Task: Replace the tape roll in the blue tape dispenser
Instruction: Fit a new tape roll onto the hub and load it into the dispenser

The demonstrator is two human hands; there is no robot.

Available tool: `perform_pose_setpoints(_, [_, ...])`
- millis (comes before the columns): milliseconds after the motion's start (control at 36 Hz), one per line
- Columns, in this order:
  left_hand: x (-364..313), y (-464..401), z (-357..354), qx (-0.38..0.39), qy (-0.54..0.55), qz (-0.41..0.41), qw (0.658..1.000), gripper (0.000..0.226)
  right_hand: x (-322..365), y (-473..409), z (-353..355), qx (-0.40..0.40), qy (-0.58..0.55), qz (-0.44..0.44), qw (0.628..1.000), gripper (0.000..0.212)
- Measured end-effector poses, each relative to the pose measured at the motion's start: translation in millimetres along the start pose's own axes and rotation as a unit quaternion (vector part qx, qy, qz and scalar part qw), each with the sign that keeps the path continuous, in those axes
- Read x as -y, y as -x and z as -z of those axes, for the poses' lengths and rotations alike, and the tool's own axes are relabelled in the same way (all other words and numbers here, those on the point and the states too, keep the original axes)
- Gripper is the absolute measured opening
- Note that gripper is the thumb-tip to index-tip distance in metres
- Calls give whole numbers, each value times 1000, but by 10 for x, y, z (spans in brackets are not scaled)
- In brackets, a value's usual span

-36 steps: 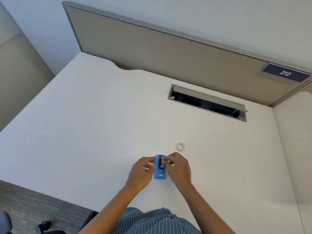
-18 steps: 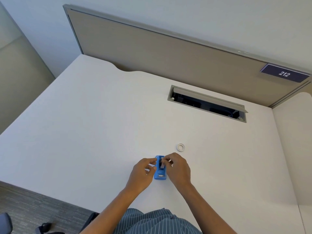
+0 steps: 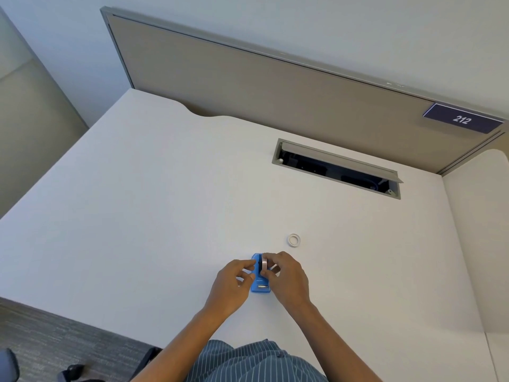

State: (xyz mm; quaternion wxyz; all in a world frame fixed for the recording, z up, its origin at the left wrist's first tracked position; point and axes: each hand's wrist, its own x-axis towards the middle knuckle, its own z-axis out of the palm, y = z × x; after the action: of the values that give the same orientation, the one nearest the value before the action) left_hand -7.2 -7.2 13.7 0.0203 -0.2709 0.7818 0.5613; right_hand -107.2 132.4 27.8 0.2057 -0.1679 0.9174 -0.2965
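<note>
One blue tape dispenser [image 3: 259,282], two tape rolls [image 3: 264,264] [image 3: 294,240], two hands [image 3: 230,282] [image 3: 289,279]

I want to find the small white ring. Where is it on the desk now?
In the head view the white ring lies flat on the desk, just beyond and right of the blue tape dispenser, untouched.

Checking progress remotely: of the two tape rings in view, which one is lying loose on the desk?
The small white ring, lying flat and untouched beyond the right hand. The other roll stands on edge at the blue dispenser, pinched by that hand.
</note>
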Motion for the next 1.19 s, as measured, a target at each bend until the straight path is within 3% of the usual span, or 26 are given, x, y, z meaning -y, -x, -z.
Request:
perform_pose_setpoints(556, [76,13,-67,7,-15,-24,1000,37,49,-33,66,-26,50,6,998,17])
perform_pose_setpoints(917, [123,-84,-138,46,-26,-66,996,73,47,11,46,-22,-5,-5,1000,18])
perform_pose_setpoints(1194, [156,-197,-154,61,-50,-55,995,82,24,25,45,6,19,3,1000,20])
